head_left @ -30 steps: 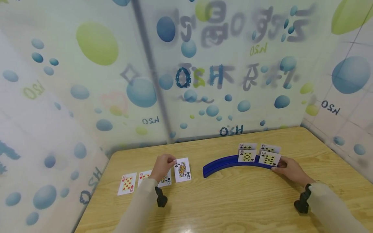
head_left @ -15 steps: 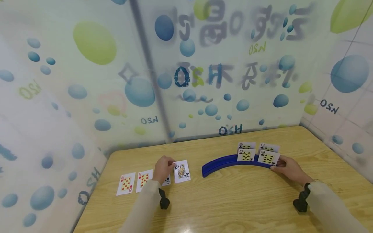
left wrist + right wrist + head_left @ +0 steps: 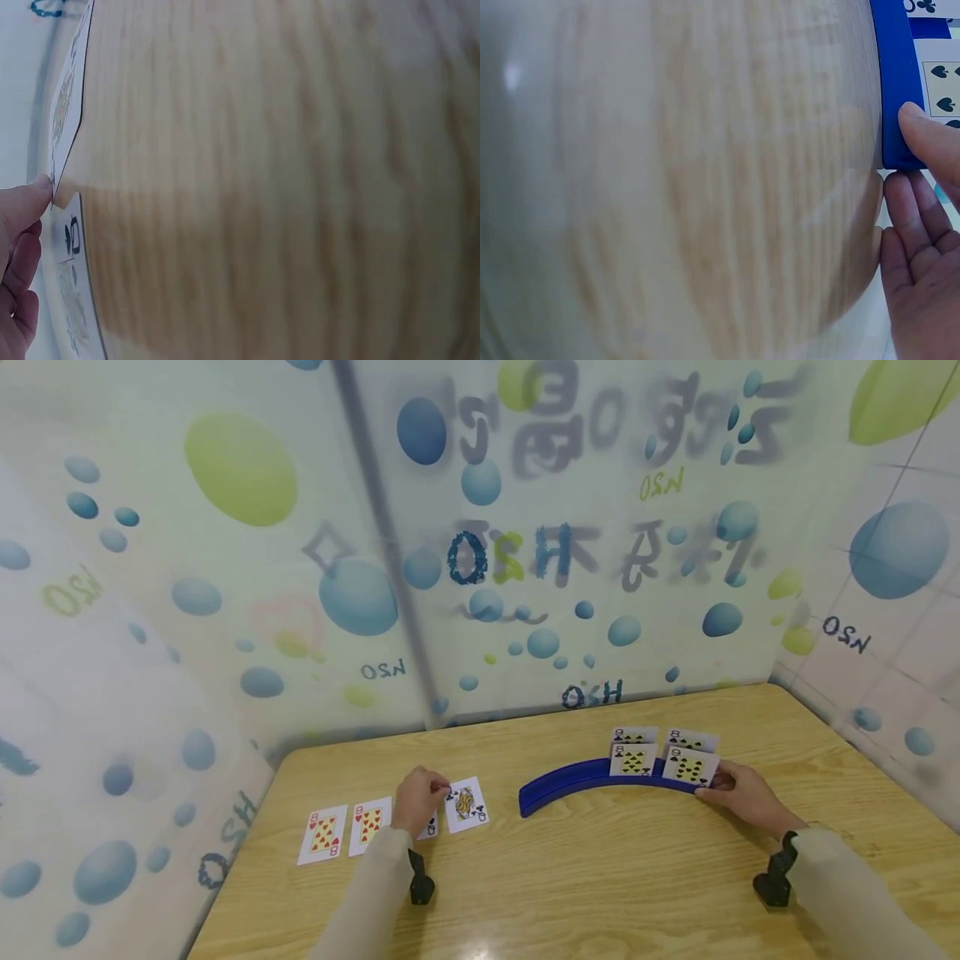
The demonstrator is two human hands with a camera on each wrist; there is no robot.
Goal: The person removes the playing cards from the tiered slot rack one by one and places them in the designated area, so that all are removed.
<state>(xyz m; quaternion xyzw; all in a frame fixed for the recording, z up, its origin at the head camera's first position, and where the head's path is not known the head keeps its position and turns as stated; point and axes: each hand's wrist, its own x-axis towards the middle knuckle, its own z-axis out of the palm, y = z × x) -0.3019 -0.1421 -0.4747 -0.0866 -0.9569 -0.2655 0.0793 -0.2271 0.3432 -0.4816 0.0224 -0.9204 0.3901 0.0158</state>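
My left hand (image 3: 417, 802) pinches the upper-left corner of a queen of clubs (image 3: 467, 805) between thumb and fingertips; in the left wrist view this card slants away from the tabletop. Beneath that hand lies another black queen (image 3: 79, 307), mostly hidden in the head view. An eight of hearts (image 3: 323, 835) and a nine of hearts (image 3: 371, 827) lie face up farther left. My right hand (image 3: 750, 797) holds the right end of a curved blue card holder (image 3: 566, 781), thumb on its front. Black eights and nines stand in two rows in the holder, including a front nine (image 3: 690, 768).
The wooden table (image 3: 585, 877) meets a patterned wall sheet (image 3: 300, 568) along its back edge. Both wrists carry black camera mounts, one of them on the left wrist (image 3: 422, 881). The holder's left half stretches toward the queen.
My left hand has shifted slightly right, uncovering the nine of hearts and covering more of the lower queen. The pinched queen has turned a little. My right hand keeps its grip on the holder.
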